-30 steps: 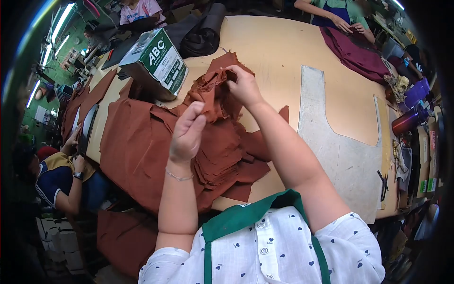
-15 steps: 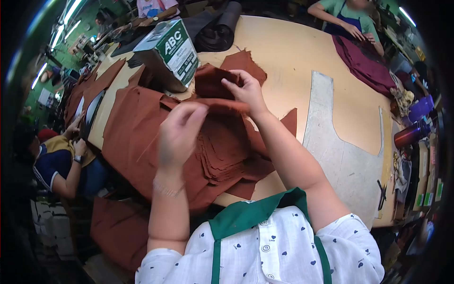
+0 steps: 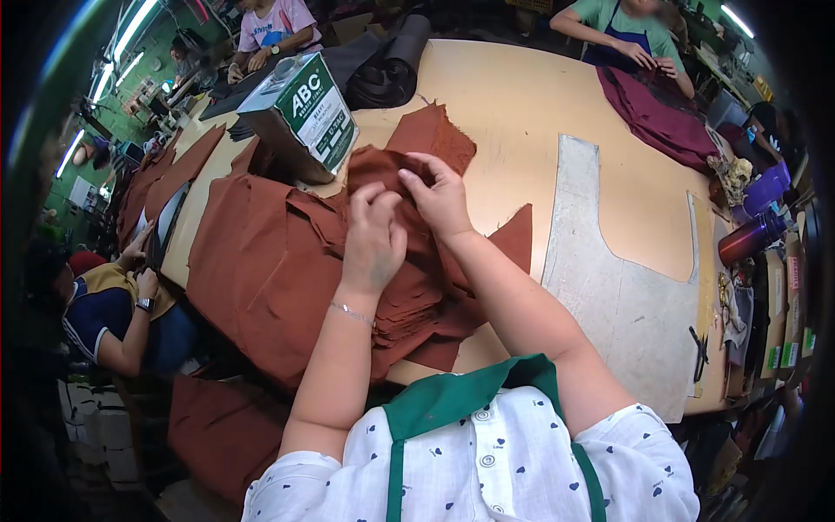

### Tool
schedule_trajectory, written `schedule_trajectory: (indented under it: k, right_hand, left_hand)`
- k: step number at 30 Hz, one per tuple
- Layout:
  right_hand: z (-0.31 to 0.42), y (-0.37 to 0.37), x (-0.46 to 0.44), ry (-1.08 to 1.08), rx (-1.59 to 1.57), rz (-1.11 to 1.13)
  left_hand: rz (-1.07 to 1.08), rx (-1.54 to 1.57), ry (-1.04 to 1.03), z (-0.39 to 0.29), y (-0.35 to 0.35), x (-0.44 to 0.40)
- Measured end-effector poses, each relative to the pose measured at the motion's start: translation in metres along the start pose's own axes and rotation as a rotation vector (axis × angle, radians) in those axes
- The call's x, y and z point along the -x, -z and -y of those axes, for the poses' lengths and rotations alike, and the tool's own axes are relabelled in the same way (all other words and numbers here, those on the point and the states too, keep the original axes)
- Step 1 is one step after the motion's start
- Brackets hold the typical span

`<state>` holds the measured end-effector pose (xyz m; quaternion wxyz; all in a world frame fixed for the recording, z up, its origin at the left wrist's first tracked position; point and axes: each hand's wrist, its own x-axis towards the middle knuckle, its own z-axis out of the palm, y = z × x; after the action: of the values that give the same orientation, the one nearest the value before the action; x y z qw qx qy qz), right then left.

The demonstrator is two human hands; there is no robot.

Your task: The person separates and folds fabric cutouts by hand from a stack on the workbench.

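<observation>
On the pale tabletop (image 3: 513, 104), near the green box (image 3: 323, 117), rust-brown cloth (image 3: 369, 163) rises, bunched; my right hand (image 3: 442, 202) pinches its edge, while my left hand (image 3: 375, 248) curls close, its hold unclear to me.

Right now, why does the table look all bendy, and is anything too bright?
In the head view, the wide lens seems to bend the table and the corners go black; also in the head view, a tube light glares white at upper left, while "ABC" on the box reads clearly.
</observation>
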<state>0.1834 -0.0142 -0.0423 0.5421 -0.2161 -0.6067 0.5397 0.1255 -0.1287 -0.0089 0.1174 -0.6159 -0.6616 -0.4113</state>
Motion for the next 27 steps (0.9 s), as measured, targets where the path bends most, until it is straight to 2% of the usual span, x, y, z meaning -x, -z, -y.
schedule_trajectory:
  k: [2,5,8,9,12,13,16,19,22,26,27]
  right_hand:
    - [0.002,0.004,0.0,-0.072,-0.069,0.008]
    - [0.016,0.008,0.006,-0.106,-0.116,0.094]
    - [0.011,0.007,0.016,0.094,0.057,0.104]
    - [0.013,0.007,0.018,0.141,0.132,0.108]
    - [0.019,0.006,0.023,0.363,0.297,0.098]
    - [0.02,0.006,0.024,0.388,0.326,0.104]
    - [0.013,0.01,0.025,0.412,0.388,0.147]
    - [0.017,0.011,0.026,0.396,0.383,0.187]
    - [0.021,0.017,0.025,0.38,0.348,0.276]
    - [0.019,0.026,0.02,0.221,0.141,0.343]
    - [0.02,0.027,0.018,0.146,0.066,0.362]
  left_hand:
    - [0.195,-0.182,-0.113,-0.004,0.008,0.017]
    - [0.118,-0.127,-0.134,-0.013,0.02,0.013]
    - [-0.086,0.22,0.266,-0.034,0.025,-0.012]
    - [-0.057,0.289,0.376,-0.019,0.017,-0.014]
    - [0.118,0.166,0.682,-0.008,0.01,-0.021]
    - [0.105,0.176,0.665,-0.004,0.007,-0.017]
    - [-0.053,0.541,0.756,-0.005,-0.001,-0.007]
    - [-0.098,0.59,0.657,0.002,0.001,-0.007]
    - [-0.041,0.511,0.687,-0.001,0.007,-0.011]
    - [-0.034,0.441,0.392,0.017,0.0,-0.01]
    - [0.018,0.473,0.439,0.015,0.004,-0.011]
